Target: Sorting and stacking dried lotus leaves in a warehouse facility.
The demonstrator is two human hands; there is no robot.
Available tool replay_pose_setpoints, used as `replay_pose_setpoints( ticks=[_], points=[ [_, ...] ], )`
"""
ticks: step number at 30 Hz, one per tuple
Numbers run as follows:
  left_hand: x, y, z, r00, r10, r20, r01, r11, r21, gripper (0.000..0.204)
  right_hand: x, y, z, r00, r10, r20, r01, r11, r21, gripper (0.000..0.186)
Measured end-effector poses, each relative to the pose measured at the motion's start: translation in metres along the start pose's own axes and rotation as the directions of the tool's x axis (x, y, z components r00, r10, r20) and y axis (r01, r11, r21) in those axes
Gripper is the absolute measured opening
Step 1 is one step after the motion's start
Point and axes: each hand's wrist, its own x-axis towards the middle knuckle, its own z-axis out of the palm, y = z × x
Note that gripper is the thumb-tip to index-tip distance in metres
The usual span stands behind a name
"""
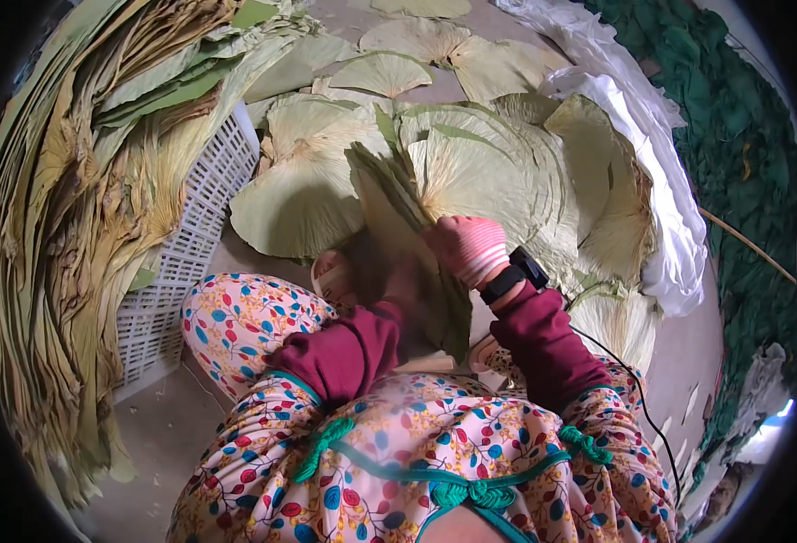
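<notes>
My right hand (469,249), in a pink-and-white striped glove with a black band at the wrist, is closed on the edge of a bundle of folded dried lotus leaves (389,204). The bundle stands on edge in front of me, its lower end reaching down between my arms. My left hand (404,279) is against the near left side of the bundle, dark and smeared, so its fingers do not show clearly. Beyond my hands, flat fan-shaped dried lotus leaves (498,167) lie in overlapping layers.
A tall heap of dried leaves (82,208) at the left overflows a white plastic lattice crate (168,299). White sheeting (665,199) and a dark green mass (733,172) run along the right, with a thin stick (749,244). A black cable (647,403) hangs beside my right arm.
</notes>
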Motion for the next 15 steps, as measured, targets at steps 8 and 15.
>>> replay_pose_setpoints(
  ticks=[8, 15],
  points=[
    [-0.007, -0.01, 0.02, 0.923, -0.365, -0.123, -0.064, 0.17, -0.983, 0.039, -0.009, 0.032, -0.017, 0.946, 0.051, -0.32, 0.021, 0.976, 0.219, 0.027],
    [-0.022, -0.043, 0.01, 0.991, -0.043, -0.125, -0.084, -0.935, -0.346, 0.054, -0.07, 0.074, -0.187, 0.761, 0.492, -0.423, 0.072, 0.583, 0.809, 0.02]
  ],
)
